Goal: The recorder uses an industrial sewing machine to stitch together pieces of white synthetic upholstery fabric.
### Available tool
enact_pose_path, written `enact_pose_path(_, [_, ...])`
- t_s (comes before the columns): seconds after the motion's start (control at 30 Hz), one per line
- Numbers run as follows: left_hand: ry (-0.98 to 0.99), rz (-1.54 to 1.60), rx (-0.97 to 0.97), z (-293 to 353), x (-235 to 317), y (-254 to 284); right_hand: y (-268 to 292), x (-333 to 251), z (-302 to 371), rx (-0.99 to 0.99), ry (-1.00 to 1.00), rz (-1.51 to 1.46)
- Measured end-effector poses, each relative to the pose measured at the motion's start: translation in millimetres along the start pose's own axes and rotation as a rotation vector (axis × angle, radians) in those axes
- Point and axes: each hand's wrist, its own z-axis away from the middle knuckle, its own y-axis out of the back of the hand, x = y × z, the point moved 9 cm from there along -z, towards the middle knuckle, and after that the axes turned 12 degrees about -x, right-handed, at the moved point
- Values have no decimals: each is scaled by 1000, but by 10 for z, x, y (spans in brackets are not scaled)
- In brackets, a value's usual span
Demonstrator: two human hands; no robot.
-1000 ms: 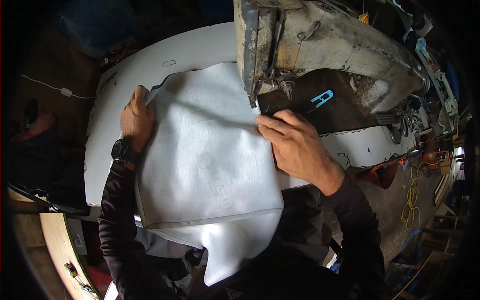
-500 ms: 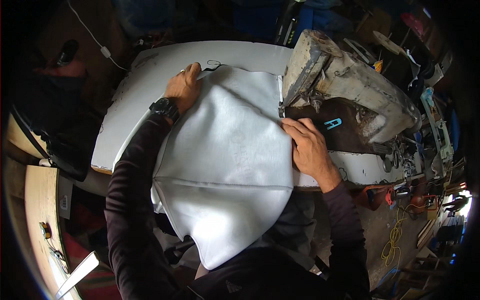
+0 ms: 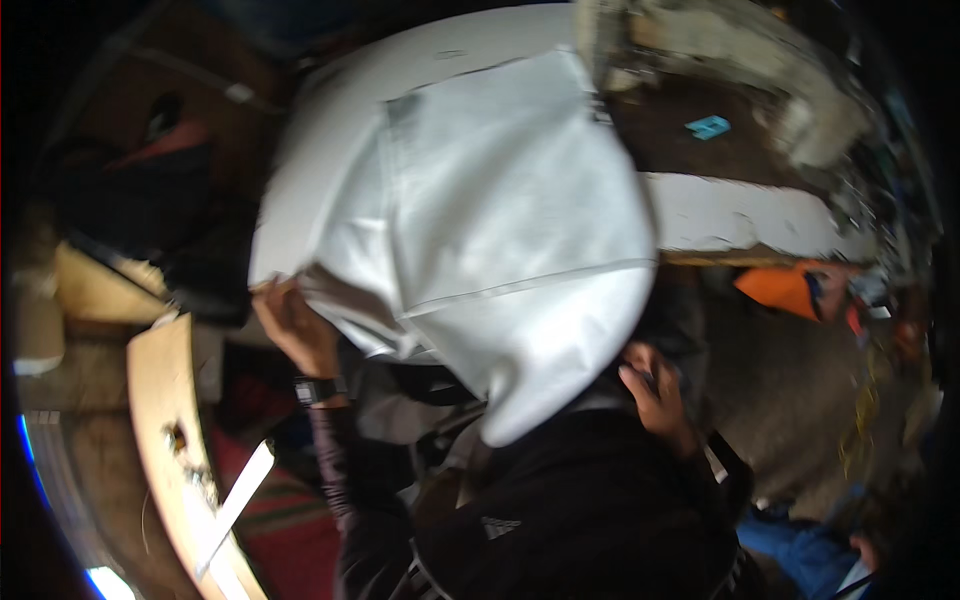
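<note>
A silvery-white sewn fabric piece point(image 3: 510, 190) with a cross seam lies over the white table point(image 3: 340, 110) and hangs off its near edge towards my lap. My left hand point(image 3: 297, 328), wearing a dark wristwatch point(image 3: 320, 390), is at the table's near left corner beside a folded part of the fabric. Its fingers look stretched out, though blurred. Down by my lap, just right of the fabric's hanging edge, my right hand point(image 3: 657, 395) has curled fingers; what they hold, if anything, is not clear. The far right fabric edge lies beside the worn sewing machine point(image 3: 740, 45).
A light-blue clip-like piece point(image 3: 709, 127) lies on the machine's dark bed point(image 3: 670, 140). An orange object point(image 3: 780, 290) sits below the table's right part. At left stands a wooden board point(image 3: 160, 400) with small items. A yellow cord point(image 3: 858, 420) lies on the floor at right.
Both hands have come away from the fabric's far part: the left back to the near table corner, the right down by my lap. The view has shifted and blurred.
</note>
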Motion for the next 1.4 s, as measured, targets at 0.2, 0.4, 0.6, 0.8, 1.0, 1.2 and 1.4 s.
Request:
enact_pose_path(0.2, [223, -586, -93, 756, -906, 429, -451, 142, -184, -267, -185, -115])
enact_pose_path(0.4, [342, -302, -439, 745, -1668, 332, -164, -531, 49, -319, 195, -122])
enact_pose_path(0.6, [733, -527, -60, 812, -1693, 425, 203, -17, 272, -251, -241, -998])
enact_pose_path(0.8, [-132, -72, 260, 169, 423, -21, 322, 492, 364, -201, -639, -319])
enact_pose_path(1.0, [-528, -826, 108, -2007, 1616, -841, -56, 58, 102, -614, -518, -346])
enact_pose_path(1.2, [-470, -1659, -186, -4356, 369, -1710, -897, -273, -178, -911, -421, -282])
enact_pose_path(1.4, [-1063, -2028, -152, -4250, -367, -1920, -1256, -370, -252, -951, -220, -325])
